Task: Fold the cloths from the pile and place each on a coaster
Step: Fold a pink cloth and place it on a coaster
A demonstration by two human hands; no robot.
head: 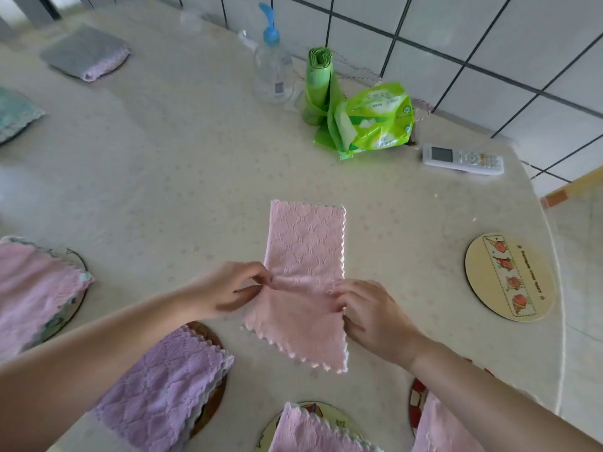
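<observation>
My left hand [228,288] and right hand [365,308] pinch the cloth [303,256] mid-length; I'd fold the half beyond my fingertips back evenly, edges matched, before the bare coaster [509,277].

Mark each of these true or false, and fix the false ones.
1. Both hands pinch the pink cloth. True: left hand and right hand each hold an edge.
2. The yellow coaster on the right bears a cloth. False: it is bare.
3. The purple cloth lies on a coaster. True.
4. The remote lies on the green pack. False: it lies on the table beside it.
5. The pump bottle has a red top. False: blue.
</observation>
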